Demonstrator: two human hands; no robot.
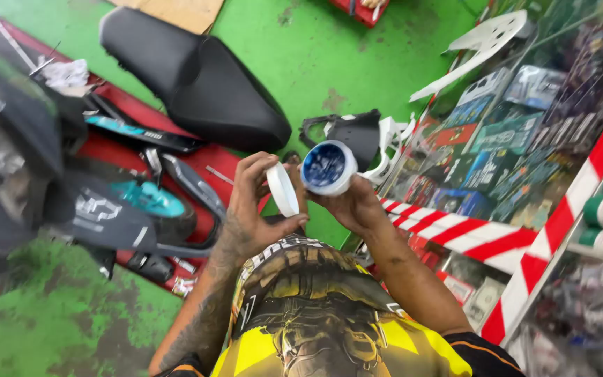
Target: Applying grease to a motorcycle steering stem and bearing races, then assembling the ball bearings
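My left hand (252, 209) holds a round white lid (283, 190) on edge between thumb and fingers. Right beside it, my right hand (357, 204) grips a small white tub (327, 167), its mouth turned toward me and showing dark blue paste inside. Lid and tub are a few centimetres apart, held in front of my chest above my black and yellow printed shirt (315, 314). The fingers of my right hand are partly hidden behind the tub.
A black motorcycle seat (197, 77) lies on the green floor (301, 49). A stripped scooter with teal panels (141, 199) stands on a red ramp at left. A glass counter with a red-and-white striped edge (525, 244) holds packaged parts at right. White plastic bodywork (486, 42) rests on it.
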